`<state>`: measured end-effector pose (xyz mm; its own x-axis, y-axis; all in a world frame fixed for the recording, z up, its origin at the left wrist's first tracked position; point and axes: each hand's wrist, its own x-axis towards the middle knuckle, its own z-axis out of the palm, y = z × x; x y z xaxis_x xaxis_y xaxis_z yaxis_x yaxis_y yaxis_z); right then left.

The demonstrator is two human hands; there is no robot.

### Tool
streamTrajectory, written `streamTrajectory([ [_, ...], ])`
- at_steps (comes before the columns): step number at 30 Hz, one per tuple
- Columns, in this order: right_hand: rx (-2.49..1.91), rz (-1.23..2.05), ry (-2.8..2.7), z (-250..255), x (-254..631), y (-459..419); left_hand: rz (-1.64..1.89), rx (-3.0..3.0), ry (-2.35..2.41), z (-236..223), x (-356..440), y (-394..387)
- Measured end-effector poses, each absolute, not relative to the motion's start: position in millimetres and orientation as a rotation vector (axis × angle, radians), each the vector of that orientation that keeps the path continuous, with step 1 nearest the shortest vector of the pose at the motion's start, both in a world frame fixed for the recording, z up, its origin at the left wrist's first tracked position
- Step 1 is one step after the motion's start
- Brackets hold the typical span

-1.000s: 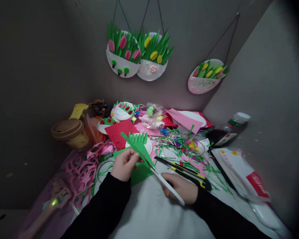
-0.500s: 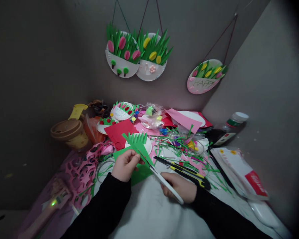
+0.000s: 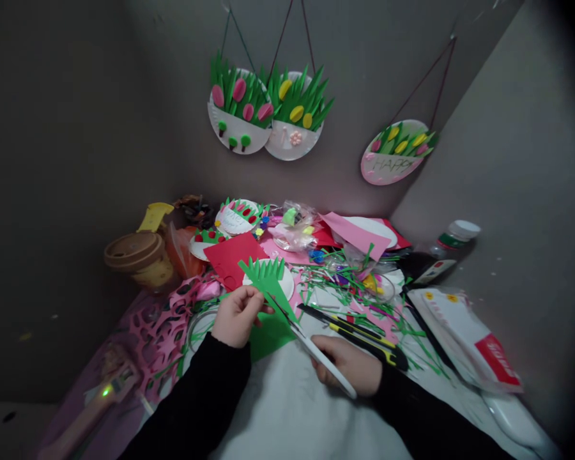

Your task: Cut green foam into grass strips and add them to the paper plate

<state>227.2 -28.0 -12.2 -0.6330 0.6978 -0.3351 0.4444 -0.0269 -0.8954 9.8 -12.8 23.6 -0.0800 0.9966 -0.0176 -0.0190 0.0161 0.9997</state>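
My left hand (image 3: 238,314) pinches a piece of green paper (image 3: 278,295) between thumb and fingers. Wrapped round the white handles of a pair of scissors (image 3: 326,363) is my right hand (image 3: 349,365). The blades point up and left and lie along the green paper, close to my left fingertips. Whether the blades are parted is hard to make out. Below the hands lies a larger green sheet (image 3: 267,337). Just beyond, a white paper plate (image 3: 287,281) with green paper grass (image 3: 263,268) on it is partly covered by the held paper.
Black and yellow cutters (image 3: 359,335) lie right of the scissors. Green scraps (image 3: 335,281) and pink cut-out paper (image 3: 160,332) litter the table. A glue gun (image 3: 100,399) with a green light is at left, a lidded cup (image 3: 141,262) behind it. Decorated plates (image 3: 294,140) hang on the wall.
The view has shifted slightly, so everything sits a little lower and further right. Both hands keep their hold, and the scissors and paper are in nearly the same position.
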Motion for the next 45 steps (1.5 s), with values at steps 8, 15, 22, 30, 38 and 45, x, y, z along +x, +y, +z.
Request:
streamTrajectory([
  [8, -1.214, 1.656, -2.092, -7.8, 227.8, -28.9, 1.133, 1.218, 1.248, 19.4, 11.6, -13.3],
  [15, -1.175, 1.761, -2.017, -11.4, 228.0, -27.4, 1.142, 1.218, 1.243, 20.2, 11.3, -13.9],
  [22, -1.196, 1.691, -2.070, -8.7, 226.9, -28.1, 1.090, 1.229, 1.263, 21.3, 15.5, -16.4],
  [30, -1.203, 1.754, -1.991, -11.5, 227.0, -27.8, 1.080, 1.218, 1.236, 18.3, 16.2, -15.7],
  [38, -1.204, 1.738, -2.016, -11.4, 227.0, -27.6, 1.130, 1.159, 1.239, 17.9, 19.5, -16.8],
  [45, -1.208, 1.686, -2.044, -11.9, 227.7, -28.5, 1.077, 1.171, 1.234, 22.2, 13.6, -14.0],
])
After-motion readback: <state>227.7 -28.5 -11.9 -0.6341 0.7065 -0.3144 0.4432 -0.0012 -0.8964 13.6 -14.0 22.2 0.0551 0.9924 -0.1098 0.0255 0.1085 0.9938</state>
